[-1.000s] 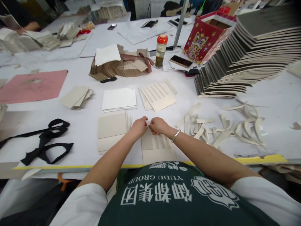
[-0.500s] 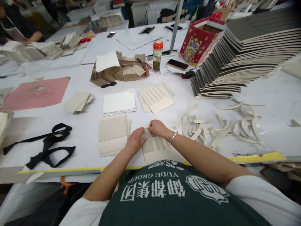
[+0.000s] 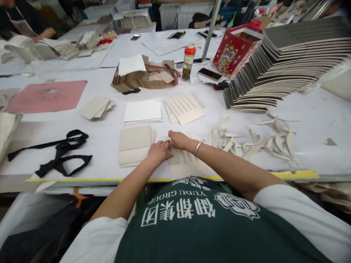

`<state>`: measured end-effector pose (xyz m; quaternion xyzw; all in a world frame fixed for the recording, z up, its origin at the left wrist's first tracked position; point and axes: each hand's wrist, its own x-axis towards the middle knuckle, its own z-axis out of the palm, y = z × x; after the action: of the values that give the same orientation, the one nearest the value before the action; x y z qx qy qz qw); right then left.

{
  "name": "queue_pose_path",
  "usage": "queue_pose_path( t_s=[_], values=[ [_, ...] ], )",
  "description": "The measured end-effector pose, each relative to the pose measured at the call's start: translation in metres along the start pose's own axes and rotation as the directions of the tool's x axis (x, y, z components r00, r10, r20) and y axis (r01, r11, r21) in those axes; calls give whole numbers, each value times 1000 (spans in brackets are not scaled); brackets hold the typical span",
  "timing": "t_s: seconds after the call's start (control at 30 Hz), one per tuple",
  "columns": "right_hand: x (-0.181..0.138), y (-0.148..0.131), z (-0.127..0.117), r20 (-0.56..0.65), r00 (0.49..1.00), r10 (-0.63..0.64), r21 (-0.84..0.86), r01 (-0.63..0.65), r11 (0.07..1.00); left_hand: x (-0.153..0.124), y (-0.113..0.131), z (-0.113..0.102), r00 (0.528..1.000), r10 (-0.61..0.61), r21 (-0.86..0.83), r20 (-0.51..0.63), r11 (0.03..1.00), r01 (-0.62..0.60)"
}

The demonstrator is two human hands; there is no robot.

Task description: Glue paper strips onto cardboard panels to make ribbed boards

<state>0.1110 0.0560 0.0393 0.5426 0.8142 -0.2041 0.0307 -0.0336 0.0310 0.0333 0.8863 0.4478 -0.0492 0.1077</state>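
Observation:
In front of my body lies a beige card [image 3: 187, 169] with strip-like bands across it, partly under my hands. My left hand [image 3: 159, 152] rests on its upper left edge, fingers stretched out and thumb apart. Close beside it, my right hand [image 3: 179, 141] has its fingers curled in a pinch at the card's top edge; what they pinch is hidden. To the left sits a pile of two-part beige cards [image 3: 134, 143]. Behind are a stack of white sheets [image 3: 142, 110] and more banded cards [image 3: 184, 109]. Loose beige strips [image 3: 233, 142] lie scattered to the right.
A tall fanned stack of grey boards [image 3: 287, 62] stands at right. Further back are a red box [image 3: 229, 51], an orange-lidded bottle [image 3: 188, 63], a phone [image 3: 209, 74] and tied brown cards [image 3: 145, 75]. Black straps [image 3: 64, 151] and a pink sheet [image 3: 49, 95] lie left. Another person [image 3: 30, 22] sits far left.
My right hand has shifted slightly left and up along the card's top edge, with its fingers still curled. My left hand stays on the card. The whole view has tilted a little.

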Motion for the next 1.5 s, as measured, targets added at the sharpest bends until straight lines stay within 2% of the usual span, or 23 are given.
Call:
queue_pose_path(
  t_s=[0.1,0.2,0.27,0.33,0.4,0.47,0.57,0.63,0.7,0.77,0.8,0.9,1.0,1.1,1.27,1.5],
  values=[
    [-17,1,-2,22,997,-77,151,73,986,-4,-3,3,1000,-7,-61,-6,998,7],
    [-35,1,-6,-6,1000,6,376,-3,927,-7,-7,3,998,44,-123,42,992,-38],
    [-53,-6,-3,46,999,22,438,-40,898,-7,-8,2,996,51,-132,77,990,-40],
    [-80,-19,7,173,979,-104,461,13,887,-6,-7,0,995,38,-124,94,992,-27],
    [-111,-32,18,270,923,-274,549,87,832,-6,-5,0,994,37,-116,98,993,-26],
    [-137,-41,24,263,917,-300,648,63,759,-8,-1,2,994,41,-102,97,994,-31],
    [-159,-32,13,172,962,-210,737,16,676,-15,5,7,996,32,-63,80,998,-27],
    [-166,-12,-4,111,990,-90,795,-34,606,-21,10,11,998,16,-44,62,999,-13],
    [-172,11,-20,75,996,48,859,-89,505,-26,13,13,999,1,-34,51,999,1],
    [-177,29,-27,108,989,101,894,-141,425,-29,15,16,999,-10,-23,47,1000,11],
    [-178,33,-26,151,985,81,896,-171,409,-30,15,16,999,-13,-17,44,1000,14],
    [-170,26,-9,316,943,-108,845,-228,484,-30,17,17,999,-16,-10,42,1000,17],
    [-152,6,7,375,893,-247,794,-172,583,-27,18,12,999,-16,-18,37,1000,17],
    [-137,-3,10,367,888,-277,776,-128,618,-18,18,2,999,18,-28,36,999,-17],
    [-134,-2,1,372,881,-294,740,-90,667,2,15,-6,983,171,-158,59,974,-160],
    [-144,-13,-4,310,899,-310,704,2,710,7,13,4,993,120,-271,12,956,-112]
  ],
)
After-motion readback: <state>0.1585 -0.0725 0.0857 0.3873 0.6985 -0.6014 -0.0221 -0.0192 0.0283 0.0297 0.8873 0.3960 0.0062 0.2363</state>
